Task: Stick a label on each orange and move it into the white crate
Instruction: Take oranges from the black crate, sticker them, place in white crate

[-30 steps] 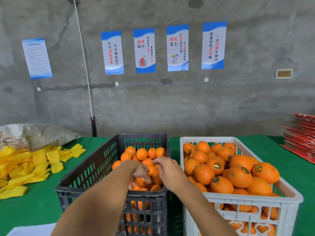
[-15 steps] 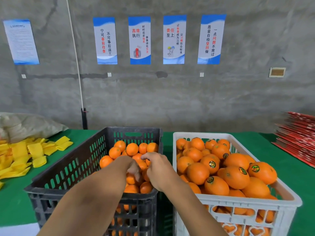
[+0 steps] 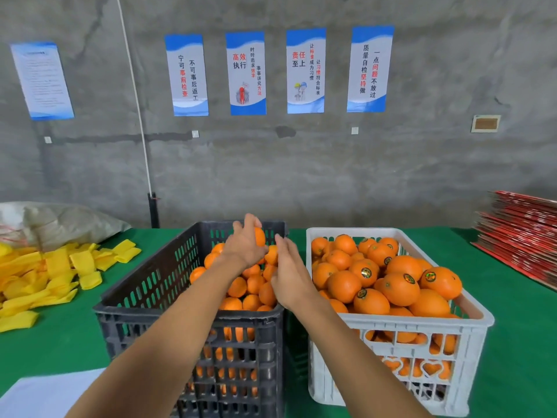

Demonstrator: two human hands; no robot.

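One orange (image 3: 259, 236) is being held up over the dark crate (image 3: 156, 285) in the left hand (image 3: 245, 247), right hand (image 3: 291, 274) reaching in with straight fingers; a rushed press risks a loose label before the white crate (image 3: 401, 322).

At nine o'clock we see yellow foam sleeves (image 3: 51, 276) heaped on the green table (image 3: 518, 333), a pale sack (image 3: 64, 224) behind them. Red cartons (image 3: 524, 233) are stacked at three. At twelve, five posters (image 3: 247, 73) hang on the concrete wall (image 3: 301, 176) (four blue-banded with Chinese text).
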